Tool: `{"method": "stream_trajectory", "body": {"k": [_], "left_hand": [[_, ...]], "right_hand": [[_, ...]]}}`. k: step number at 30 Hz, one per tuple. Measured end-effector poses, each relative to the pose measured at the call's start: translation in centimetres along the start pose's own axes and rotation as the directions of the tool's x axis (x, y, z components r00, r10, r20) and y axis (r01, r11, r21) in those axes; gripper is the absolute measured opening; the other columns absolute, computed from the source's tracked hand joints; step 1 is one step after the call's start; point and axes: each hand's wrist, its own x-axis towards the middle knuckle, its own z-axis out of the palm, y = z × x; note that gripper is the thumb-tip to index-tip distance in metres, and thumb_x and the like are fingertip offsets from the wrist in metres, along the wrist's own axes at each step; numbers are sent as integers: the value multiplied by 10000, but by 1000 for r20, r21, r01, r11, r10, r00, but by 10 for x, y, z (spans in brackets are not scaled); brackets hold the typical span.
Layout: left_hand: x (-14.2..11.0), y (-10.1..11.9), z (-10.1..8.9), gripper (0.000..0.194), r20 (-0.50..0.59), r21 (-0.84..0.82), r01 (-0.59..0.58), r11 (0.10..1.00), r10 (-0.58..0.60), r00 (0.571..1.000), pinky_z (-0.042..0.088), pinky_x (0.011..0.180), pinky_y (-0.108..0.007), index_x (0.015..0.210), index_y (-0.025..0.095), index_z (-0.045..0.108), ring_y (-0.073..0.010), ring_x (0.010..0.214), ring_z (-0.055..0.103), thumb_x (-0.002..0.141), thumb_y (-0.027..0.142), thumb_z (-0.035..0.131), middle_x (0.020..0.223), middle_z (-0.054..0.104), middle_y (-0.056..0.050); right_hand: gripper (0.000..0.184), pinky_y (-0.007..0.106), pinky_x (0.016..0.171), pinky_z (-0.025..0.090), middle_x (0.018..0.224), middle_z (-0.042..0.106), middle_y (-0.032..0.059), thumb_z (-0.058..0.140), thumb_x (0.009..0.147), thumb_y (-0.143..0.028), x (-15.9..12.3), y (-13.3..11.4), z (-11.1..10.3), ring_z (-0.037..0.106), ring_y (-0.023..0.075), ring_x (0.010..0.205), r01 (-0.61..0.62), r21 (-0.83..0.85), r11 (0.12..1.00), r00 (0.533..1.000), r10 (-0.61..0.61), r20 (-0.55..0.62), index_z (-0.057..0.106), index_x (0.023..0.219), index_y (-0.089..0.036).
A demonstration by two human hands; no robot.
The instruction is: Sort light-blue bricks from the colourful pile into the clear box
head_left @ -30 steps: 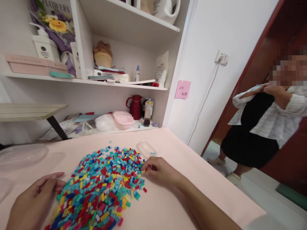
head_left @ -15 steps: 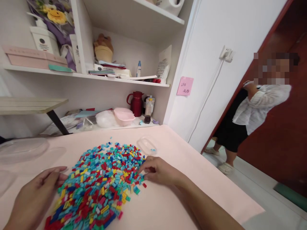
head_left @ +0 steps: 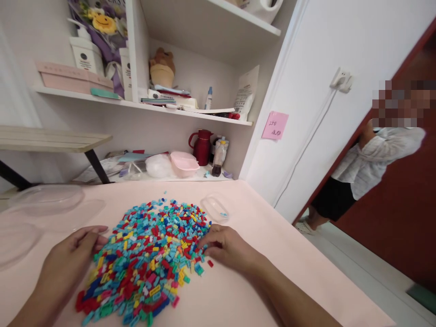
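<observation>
A broad pile of small plastic building bricks, in light blue, red, yellow, green, dark blue and pink, lies loose on the pink-covered table. My left hand rests at the left edge of the pile, fingers stretched loosely and thumb lying near them; nothing shows in it. At the right edge is my right hand, its fingers bent and its fingertips touching the bricks, with a gap between thumb and forefinger. Just beyond it, a clear plastic tray holds a few light blue bricks.
Clear plastic containers stand at the left. Behind the table are a pink bowl, a red jug and a bottle of dark liquid, below loaded shelves. A person stands at the right by a red door.
My view has turned slightly left, so the whole scene sits further right. Both hands keep about the same places beside the pile. The standing person's arms stay folded.
</observation>
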Motion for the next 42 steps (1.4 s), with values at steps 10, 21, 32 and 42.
{"method": "stream_trajectory", "body": {"k": [10, 21, 32, 42], "left_hand": [[1, -2, 1, 428, 4, 29, -20, 999, 20, 1000, 447, 815, -313, 934, 244, 666, -239, 892, 656, 696, 521, 443, 831, 727, -6], [3, -6, 0, 412, 11, 23, -18, 1000, 17, 1000, 459, 797, -315, 951, 254, 663, -244, 912, 658, 707, 514, 457, 842, 731, -6], [7, -15, 3, 383, 2, 22, -57, 998, 57, 998, 471, 792, -319, 970, 228, 674, -241, 871, 666, 760, 476, 470, 826, 738, -19], [4, -10, 1, 387, 3, 24, -64, 998, 64, 998, 483, 763, -314, 949, 215, 683, -245, 863, 673, 748, 471, 473, 827, 742, -29]], "right_hand": [[214, 205, 658, 423, 800, 619, -17, 682, 740, -125, 2, -6, 4, 568, 110, 688, -32, -23, 999, 998, 31, -48, 741, 896, -260], [215, 203, 653, 410, 773, 585, -17, 601, 753, -55, 1, -11, -1, 550, 105, 704, -46, 34, 998, 987, 50, -150, 715, 811, -228], [193, 205, 639, 459, 903, 590, 9, 719, 769, -187, -2, -13, -6, 558, 103, 673, -17, 33, 999, 998, 15, 58, 735, 948, -257], [350, 209, 664, 443, 856, 562, -3, 555, 725, -20, 0, -10, 0, 560, 106, 705, -26, -41, 999, 995, 22, -99, 711, 938, -250]]}}
